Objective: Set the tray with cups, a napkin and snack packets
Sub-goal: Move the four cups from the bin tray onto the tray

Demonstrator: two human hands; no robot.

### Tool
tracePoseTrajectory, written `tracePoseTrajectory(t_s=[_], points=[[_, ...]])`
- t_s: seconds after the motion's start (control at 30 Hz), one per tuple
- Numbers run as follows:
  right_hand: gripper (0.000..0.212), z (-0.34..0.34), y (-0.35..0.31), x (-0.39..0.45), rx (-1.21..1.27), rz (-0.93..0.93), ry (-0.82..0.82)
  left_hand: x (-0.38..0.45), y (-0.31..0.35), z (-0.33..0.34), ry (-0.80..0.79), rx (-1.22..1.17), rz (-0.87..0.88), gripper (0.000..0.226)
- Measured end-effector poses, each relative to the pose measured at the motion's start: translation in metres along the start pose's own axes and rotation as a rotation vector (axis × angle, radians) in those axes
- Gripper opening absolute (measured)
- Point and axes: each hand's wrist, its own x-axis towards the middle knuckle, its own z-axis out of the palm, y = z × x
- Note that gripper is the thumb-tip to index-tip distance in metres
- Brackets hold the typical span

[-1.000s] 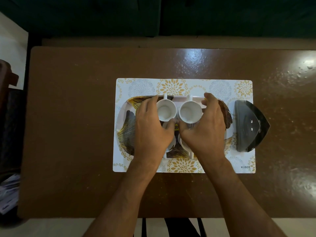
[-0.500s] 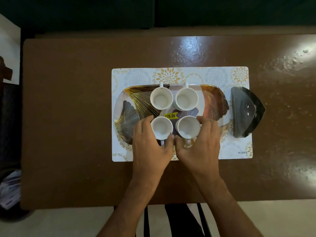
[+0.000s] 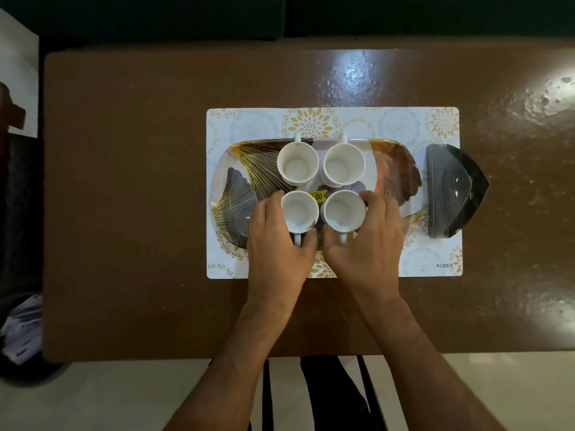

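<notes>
Placemat brand: "KUBER" in small dark capitals on the white floral placemat, at its near right corner.
Tray sticker: a small yellow price label stuck on the leaf-patterned tray, at the tray's middle, between the four white cups.
Sticker digits: only "00" reads clearly; the rim of the near-left cup hides the start of the number.
Sticker small print: a fine line above the digits, too small to read.
Cups: no readable print.
Dark holder at the placemat's right edge: no readable marking.
</notes>
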Motion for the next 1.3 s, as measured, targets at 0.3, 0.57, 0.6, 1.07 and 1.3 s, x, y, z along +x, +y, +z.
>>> tracePoseTrajectory(t_s=[0.3, 0.57, 0.6, 1.07, 1.3], points=[[0.063, -0.0026, -0.0032, 0.0002, 0.000, -0.010, -0.012, 0.0012, 0.0015, -0.0003, 0.026, -0.038, 0.009, 0.062], [0.063, -0.0003, -0.0049, -0.0021, 0.001, 0.004, 0.008, 0.0028, 0.0010, -0.0027, 0.011, -0.022, 0.020, 0.063], [0.064, -0.0001, -0.0050, -0.0022, 0.000, 0.006, 0.010, 0.0033, 0.0008, -0.0030, 0.011, -0.021, 0.020, 0.064], [0.068, 0.0004, -0.0074, -0.0042, -0.004, 0.038, -0.012, 0.0043, 0.0003, -0.0057, -0.003, -0.017, 0.008, 0.066], [0.069, 0.0018, -0.0080, -0.0066, -0.016, 0.042, -0.010, 0.0042, -0.0011, -0.0061, -0.021, -0.006, 0.006, 0.068]])
